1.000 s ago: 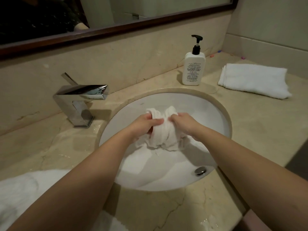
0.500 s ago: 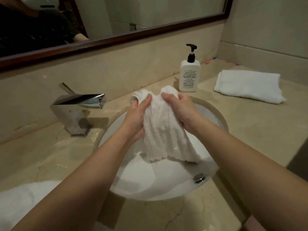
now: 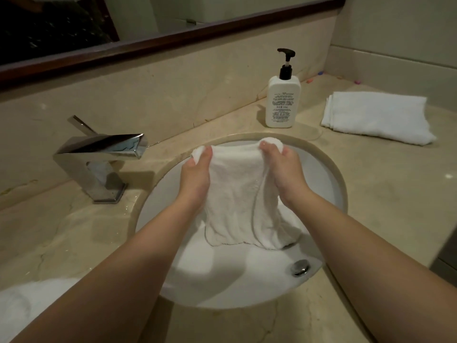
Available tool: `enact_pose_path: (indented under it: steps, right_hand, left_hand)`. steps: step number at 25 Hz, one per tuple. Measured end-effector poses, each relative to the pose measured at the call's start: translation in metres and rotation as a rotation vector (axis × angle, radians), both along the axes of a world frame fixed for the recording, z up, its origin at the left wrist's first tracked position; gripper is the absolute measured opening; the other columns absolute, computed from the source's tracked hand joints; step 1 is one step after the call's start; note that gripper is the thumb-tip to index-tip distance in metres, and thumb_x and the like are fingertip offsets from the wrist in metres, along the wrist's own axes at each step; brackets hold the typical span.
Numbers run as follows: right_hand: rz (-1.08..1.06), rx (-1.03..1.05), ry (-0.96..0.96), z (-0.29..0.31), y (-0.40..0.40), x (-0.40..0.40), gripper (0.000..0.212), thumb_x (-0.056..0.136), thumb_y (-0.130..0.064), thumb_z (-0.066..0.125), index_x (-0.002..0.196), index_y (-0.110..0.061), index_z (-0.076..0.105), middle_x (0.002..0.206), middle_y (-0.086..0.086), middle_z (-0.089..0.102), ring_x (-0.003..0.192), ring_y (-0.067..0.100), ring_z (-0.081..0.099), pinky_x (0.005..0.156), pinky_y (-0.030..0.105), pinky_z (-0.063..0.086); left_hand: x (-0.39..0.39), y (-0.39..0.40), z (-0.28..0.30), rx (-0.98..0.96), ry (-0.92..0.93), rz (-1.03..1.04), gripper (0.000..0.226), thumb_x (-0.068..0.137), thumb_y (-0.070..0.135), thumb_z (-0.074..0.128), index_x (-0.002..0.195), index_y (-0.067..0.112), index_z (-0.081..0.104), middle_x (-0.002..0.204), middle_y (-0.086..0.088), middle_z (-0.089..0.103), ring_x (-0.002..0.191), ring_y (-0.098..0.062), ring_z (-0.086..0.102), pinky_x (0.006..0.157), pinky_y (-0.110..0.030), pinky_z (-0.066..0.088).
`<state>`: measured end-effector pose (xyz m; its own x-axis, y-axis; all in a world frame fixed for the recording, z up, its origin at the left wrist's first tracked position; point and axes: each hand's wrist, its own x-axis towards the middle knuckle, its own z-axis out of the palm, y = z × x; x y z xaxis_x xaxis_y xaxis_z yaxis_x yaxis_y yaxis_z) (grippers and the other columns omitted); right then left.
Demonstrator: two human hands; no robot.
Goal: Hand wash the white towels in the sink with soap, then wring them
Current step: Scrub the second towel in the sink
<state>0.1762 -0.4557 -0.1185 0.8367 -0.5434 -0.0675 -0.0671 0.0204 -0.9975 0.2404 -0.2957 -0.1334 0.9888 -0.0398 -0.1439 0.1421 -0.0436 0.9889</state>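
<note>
A wet white towel [image 3: 237,191] hangs spread over the round white sink [image 3: 329,184]. My left hand [image 3: 195,177] grips its top left corner. At the top right corner my right hand [image 3: 284,169] holds the cloth bunched in its fingers. The towel's lower edge drapes down toward the basin floor. A white soap bottle [image 3: 283,102] with a black pump stands on the counter behind the sink. A folded white towel [image 3: 376,116] lies on the counter at the right.
A chrome faucet [image 3: 99,154] stands left of the sink, no water running. The drain plug [image 3: 300,267] sits at the basin's near right. Another white towel [image 3: 27,308] lies at the lower left on the marble counter. A framed mirror [image 3: 148,43] runs along the back wall.
The towel was bunched low in the basin between both hands; it has been lifted and my hands have moved apart, stretching its top edge so it hangs open.
</note>
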Motion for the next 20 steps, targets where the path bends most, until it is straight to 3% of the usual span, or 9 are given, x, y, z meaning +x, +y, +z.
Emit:
enact_pose_path:
  steps: [1, 3, 6, 8, 11, 14, 16, 18, 20]
  right_hand:
    - [0.014, 0.033, -0.040, -0.001, 0.001, -0.001, 0.017, 0.092, -0.034, 0.068, 0.089, -0.018, 0.067, 0.086, -0.002, 0.068, 0.079, 0.015, 0.065, 0.072, 0.032, 0.053]
    - [-0.019, 0.002, -0.114, 0.000, 0.007, -0.005, 0.016, 0.089, -0.033, 0.074, 0.094, -0.018, 0.071, 0.089, -0.001, 0.074, 0.081, 0.012, 0.070, 0.073, 0.026, 0.055]
    - [-0.202, -0.067, -0.178, 0.001, 0.017, -0.008, 0.038, 0.091, -0.045, 0.069, 0.079, -0.009, 0.065, 0.069, -0.003, 0.066, 0.062, 0.009, 0.060, 0.060, 0.019, 0.047]
    - [-0.290, 0.064, -0.170, 0.005, 0.022, -0.008, 0.044, 0.095, -0.049, 0.062, 0.069, -0.014, 0.051, 0.055, -0.010, 0.047, 0.050, 0.005, 0.044, 0.052, 0.015, 0.037]
    - [-0.230, 0.139, -0.206, 0.013, 0.021, -0.006, 0.024, 0.096, -0.038, 0.064, 0.080, -0.019, 0.065, 0.073, -0.010, 0.066, 0.067, 0.002, 0.062, 0.065, 0.014, 0.047]
    - [-0.093, 0.144, -0.266, 0.022, 0.029, -0.003, 0.014, 0.094, -0.030, 0.068, 0.086, -0.019, 0.069, 0.083, -0.007, 0.071, 0.081, 0.006, 0.067, 0.079, 0.024, 0.054]
    - [-0.015, 0.103, -0.305, 0.027, 0.041, 0.001, 0.019, 0.095, -0.028, 0.067, 0.080, -0.015, 0.064, 0.073, -0.005, 0.064, 0.072, 0.007, 0.061, 0.070, 0.023, 0.050]
    - [-0.046, 0.061, -0.334, 0.030, 0.053, 0.008, 0.025, 0.096, -0.025, 0.065, 0.077, -0.012, 0.058, 0.067, -0.001, 0.055, 0.064, 0.009, 0.052, 0.060, 0.023, 0.045]
    - [-0.199, 0.096, -0.284, 0.026, 0.059, 0.017, 0.031, 0.097, -0.027, 0.064, 0.072, -0.012, 0.053, 0.064, -0.002, 0.050, 0.059, 0.009, 0.047, 0.060, 0.025, 0.041]
  left_hand:
    - [0.000, -0.002, 0.000, -0.024, -0.002, 0.044, 0.049, 0.092, 0.063, 0.058, 0.108, 0.018, 0.068, 0.107, -0.005, 0.074, 0.102, -0.023, 0.070, 0.098, -0.044, 0.054]
    - [-0.002, -0.006, 0.002, -0.089, -0.035, 0.174, 0.040, 0.091, 0.062, 0.062, 0.100, 0.023, 0.066, 0.102, 0.002, 0.072, 0.099, -0.017, 0.069, 0.099, -0.041, 0.054]
    - [-0.008, -0.010, 0.007, -0.132, -0.148, 0.312, 0.033, 0.090, 0.053, 0.071, 0.088, 0.020, 0.065, 0.089, 0.008, 0.071, 0.086, -0.011, 0.069, 0.093, -0.037, 0.056]
    - [-0.012, -0.009, 0.011, -0.157, -0.173, 0.362, 0.043, 0.087, 0.057, 0.072, 0.077, 0.017, 0.060, 0.071, 0.011, 0.065, 0.069, -0.010, 0.062, 0.082, -0.037, 0.055]
    - [-0.013, -0.007, 0.017, -0.197, -0.177, 0.421, 0.054, 0.087, 0.056, 0.072, 0.061, 0.020, 0.042, 0.047, 0.016, 0.042, 0.050, -0.007, 0.040, 0.060, -0.030, 0.040]
    - [-0.009, -0.003, 0.022, -0.292, -0.225, 0.400, 0.035, 0.090, 0.028, 0.076, 0.067, 0.016, 0.052, 0.059, 0.011, 0.055, 0.057, -0.008, 0.051, 0.065, -0.028, 0.045]
    - [-0.013, -0.007, 0.025, -0.292, -0.207, 0.283, 0.023, 0.092, 0.020, 0.072, 0.077, 0.011, 0.058, 0.070, -0.001, 0.060, 0.066, -0.014, 0.059, 0.067, -0.032, 0.048]
    - [-0.017, -0.015, 0.023, -0.343, -0.120, 0.134, 0.019, 0.094, 0.023, 0.067, 0.086, 0.007, 0.062, 0.078, -0.007, 0.066, 0.076, -0.019, 0.067, 0.071, -0.033, 0.053]
    - [-0.025, -0.024, 0.021, -0.460, 0.039, 0.003, 0.039, 0.091, 0.036, 0.068, 0.110, 0.001, 0.065, 0.102, -0.016, 0.074, 0.097, -0.027, 0.073, 0.086, -0.040, 0.059]
